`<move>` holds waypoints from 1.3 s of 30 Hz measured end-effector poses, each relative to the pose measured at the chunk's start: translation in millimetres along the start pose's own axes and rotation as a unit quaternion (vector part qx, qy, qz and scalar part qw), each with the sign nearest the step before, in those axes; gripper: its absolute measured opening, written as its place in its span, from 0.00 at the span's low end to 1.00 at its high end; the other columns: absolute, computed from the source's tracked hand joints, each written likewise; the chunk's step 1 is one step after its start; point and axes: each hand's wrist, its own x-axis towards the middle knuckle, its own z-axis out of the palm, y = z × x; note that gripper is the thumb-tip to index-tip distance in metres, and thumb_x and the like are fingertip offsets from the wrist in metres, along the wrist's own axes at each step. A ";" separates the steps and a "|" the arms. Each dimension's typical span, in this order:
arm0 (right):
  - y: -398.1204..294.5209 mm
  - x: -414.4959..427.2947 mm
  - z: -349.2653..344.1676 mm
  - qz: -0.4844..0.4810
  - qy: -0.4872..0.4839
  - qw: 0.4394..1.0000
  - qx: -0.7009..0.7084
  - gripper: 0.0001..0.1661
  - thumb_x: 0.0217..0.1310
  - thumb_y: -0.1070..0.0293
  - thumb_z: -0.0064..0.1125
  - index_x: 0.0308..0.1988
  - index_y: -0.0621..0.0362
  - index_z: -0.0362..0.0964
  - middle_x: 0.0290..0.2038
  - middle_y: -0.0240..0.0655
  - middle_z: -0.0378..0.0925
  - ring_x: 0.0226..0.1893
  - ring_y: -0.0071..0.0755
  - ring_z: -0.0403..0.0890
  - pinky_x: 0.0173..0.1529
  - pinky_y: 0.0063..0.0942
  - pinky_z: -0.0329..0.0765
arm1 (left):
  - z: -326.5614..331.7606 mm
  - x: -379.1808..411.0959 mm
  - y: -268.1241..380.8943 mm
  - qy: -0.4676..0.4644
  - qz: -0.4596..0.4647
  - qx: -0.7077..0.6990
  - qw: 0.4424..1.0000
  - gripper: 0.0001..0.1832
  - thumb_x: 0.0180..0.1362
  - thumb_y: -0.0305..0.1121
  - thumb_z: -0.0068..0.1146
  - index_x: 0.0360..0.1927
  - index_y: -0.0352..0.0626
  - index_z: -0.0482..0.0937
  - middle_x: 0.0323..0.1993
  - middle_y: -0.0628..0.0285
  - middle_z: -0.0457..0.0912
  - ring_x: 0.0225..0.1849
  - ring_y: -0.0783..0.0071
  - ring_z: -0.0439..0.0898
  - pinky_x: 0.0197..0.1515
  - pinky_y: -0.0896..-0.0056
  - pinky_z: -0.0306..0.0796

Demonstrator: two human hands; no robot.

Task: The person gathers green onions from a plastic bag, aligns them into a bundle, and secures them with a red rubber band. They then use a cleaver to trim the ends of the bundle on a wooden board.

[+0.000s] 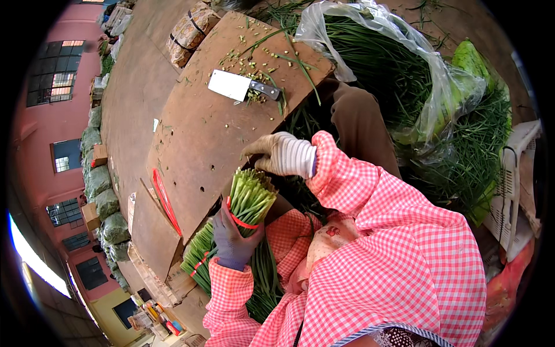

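Observation:
My left hand (236, 238), in a purple-grey knit glove, grips an upright bunch of green stalks, apparently garlic chives (253, 195), with its cut pale ends up. A red band (243, 222) wraps the bunch just above my fingers. My right hand (282, 154), in a white striped glove with tan fingers, hovers just above the stalk ends by the board's edge. Its fingers are bent, and whether something thin is between them is unclear. On the brown wooden board (195, 130) lies a cleaver (243, 85) with a black handle, among cut stalk ends (247, 56).
Banded bunches (197, 260) lie beside my left forearm. A clear plastic bag (329, 30) of long green stalks stands at upper right, beside a white plastic crate (511, 186). Red strips (164, 199) lie at the board's left edge. A patterned cushion (190, 32) sits beyond the board.

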 end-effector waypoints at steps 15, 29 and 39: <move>-27.2 -28.0 -3.4 0.001 0.001 0.993 0.116 0.10 0.45 0.70 0.53 0.32 0.60 0.76 0.27 0.46 0.78 0.30 0.47 0.81 0.36 0.34 0.76 | -1.3 6.0 4.3 -0.039 -0.058 -0.022 0.997 0.53 0.37 0.41 0.73 0.64 0.32 0.55 0.48 0.44 0.71 0.49 0.45 0.71 0.51 0.52 0.67; -18.7 -22.5 -3.6 0.024 0.037 0.995 -0.087 0.11 0.50 0.63 0.62 0.27 0.60 0.74 0.23 0.45 0.76 0.24 0.47 0.78 0.30 0.36 0.74 | -0.6 5.9 7.9 -0.013 -0.016 0.023 1.000 0.52 0.38 0.39 0.72 0.65 0.34 0.54 0.48 0.44 0.70 0.49 0.46 0.71 0.49 0.53 0.68; -77.5 -24.0 -33.6 0.150 -0.188 0.927 0.288 0.10 0.55 0.68 0.58 0.35 0.63 0.80 0.26 0.34 0.81 0.22 0.24 0.81 0.29 0.21 0.78 | 2.2 3.0 7.1 -0.017 -0.019 0.027 0.999 0.52 0.37 0.40 0.72 0.64 0.33 0.55 0.47 0.45 0.70 0.47 0.45 0.71 0.49 0.52 0.67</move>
